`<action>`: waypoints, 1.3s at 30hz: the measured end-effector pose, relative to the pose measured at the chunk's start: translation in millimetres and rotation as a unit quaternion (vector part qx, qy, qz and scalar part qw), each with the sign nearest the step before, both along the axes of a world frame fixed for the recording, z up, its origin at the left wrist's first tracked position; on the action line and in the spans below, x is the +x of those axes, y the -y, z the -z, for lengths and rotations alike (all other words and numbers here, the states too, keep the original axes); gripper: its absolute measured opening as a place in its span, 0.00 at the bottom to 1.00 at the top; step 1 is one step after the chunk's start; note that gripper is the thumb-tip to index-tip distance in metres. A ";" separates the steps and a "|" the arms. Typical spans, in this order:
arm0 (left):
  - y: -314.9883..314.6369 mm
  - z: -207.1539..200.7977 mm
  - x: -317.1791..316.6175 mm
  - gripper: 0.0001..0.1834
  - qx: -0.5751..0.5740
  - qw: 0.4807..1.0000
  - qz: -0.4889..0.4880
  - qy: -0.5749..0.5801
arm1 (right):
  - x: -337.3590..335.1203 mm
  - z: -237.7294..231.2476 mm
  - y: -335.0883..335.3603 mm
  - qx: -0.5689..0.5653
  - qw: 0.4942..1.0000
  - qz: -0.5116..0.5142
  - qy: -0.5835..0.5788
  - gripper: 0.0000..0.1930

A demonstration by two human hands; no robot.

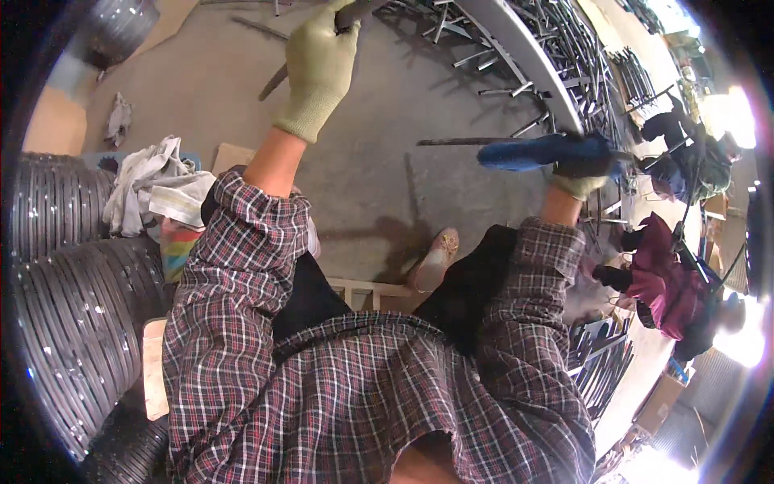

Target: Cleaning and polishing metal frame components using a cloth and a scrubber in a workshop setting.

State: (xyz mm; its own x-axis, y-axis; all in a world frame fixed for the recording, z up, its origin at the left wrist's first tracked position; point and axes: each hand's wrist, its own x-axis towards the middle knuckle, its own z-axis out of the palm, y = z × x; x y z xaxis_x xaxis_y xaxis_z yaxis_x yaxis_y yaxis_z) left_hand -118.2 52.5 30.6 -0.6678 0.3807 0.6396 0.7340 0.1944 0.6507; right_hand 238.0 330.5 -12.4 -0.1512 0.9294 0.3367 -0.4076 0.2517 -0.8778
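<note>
My left hand (321,68), in a pale green knit glove, is raised at the upper middle. Its fingers close round a dark bar (352,13), which runs off the top edge. Below that glove, another dark length (275,83) sticks out; I cannot tell if it is the same bar. On the right, my right hand (587,165) wears a glove with a dark coating and pale cuff. It is closed on a blue cloth (520,153), which hangs out toward the left. A thin dark rod (447,143) passes behind the cloth.
Many cut metal tubes (556,56) lie piled at the upper right beside a curved grey band (524,44). Black ribbed coils (76,323) stand at left, with white rags (161,189) nearby. Two people work at far right, one in a maroon top (657,278).
</note>
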 end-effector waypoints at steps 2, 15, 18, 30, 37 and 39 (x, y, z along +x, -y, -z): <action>-9.2 -7.8 19.2 0.17 -0.027 1.000 0.012 -0.008 | 3.2 43.2 -23.9 -0.082 0.997 0.012 -0.006 0.20; -11.7 7.0 9.5 0.14 -0.002 0.998 -0.024 -0.052 | -37.6 60.6 8.1 -0.201 0.978 0.018 -0.059 0.17; 4.9 -18.4 32.4 0.17 0.009 0.999 0.031 -0.007 | -25.1 34.6 17.4 -0.192 0.979 -0.025 -0.055 0.18; -12.0 -2.4 13.8 0.15 0.026 0.999 0.007 0.018 | -20.4 63.4 -2.6 -0.175 0.979 0.030 0.096 0.21; -9.6 -11.4 16.4 0.12 -0.016 1.000 -0.017 0.020 | -42.9 22.0 19.8 -0.095 0.995 0.040 -0.006 0.14; -15.0 -18.7 24.9 0.11 -0.022 0.997 0.014 0.070 | -35.6 25.0 27.8 -0.176 0.980 -0.020 -0.090 0.09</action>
State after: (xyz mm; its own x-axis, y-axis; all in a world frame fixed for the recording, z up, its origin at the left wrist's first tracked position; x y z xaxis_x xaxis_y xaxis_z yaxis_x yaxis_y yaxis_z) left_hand -93.3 67.5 49.3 -0.7384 0.4251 0.5234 0.6421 0.2061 0.7384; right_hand 202.4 302.7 -37.5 -0.1580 0.9872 0.0210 -0.5667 -0.0732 -0.8207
